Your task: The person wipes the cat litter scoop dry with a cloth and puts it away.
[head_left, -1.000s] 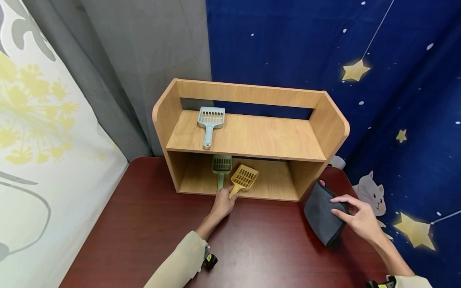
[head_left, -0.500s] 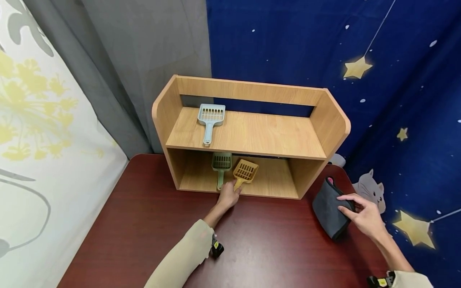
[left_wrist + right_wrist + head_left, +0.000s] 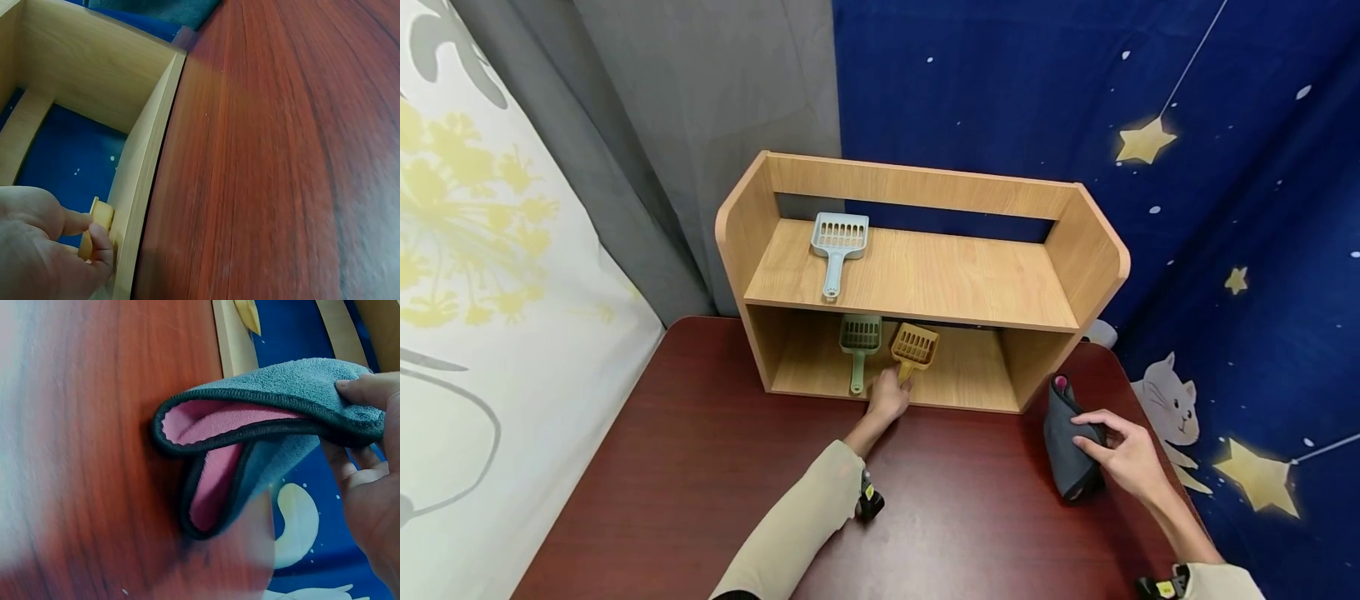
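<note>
My left hand pinches the handle of a yellow slotted litter scoop at the front of the lower shelf. In the left wrist view, thumb and fingertip grip the yellow scoop close to the shelf board. Just left of it lies a green litter scoop, its handle toward the front edge. A light blue litter scoop lies on the upper shelf's left side. On the right, my right hand pinches a folded grey cloth. Its pink inner side and dark stitched edge show in the right wrist view.
A two-tier wooden shelf stands at the back of the dark red table. Behind it hang a grey curtain and a blue star-patterned curtain. White patterned fabric runs along the left side.
My left hand has moved forward and slightly right, taking the yellow scoop deeper into the lower shelf and turning it straighter. The cloth in my right hand went right, then back left, and looks narrower.
</note>
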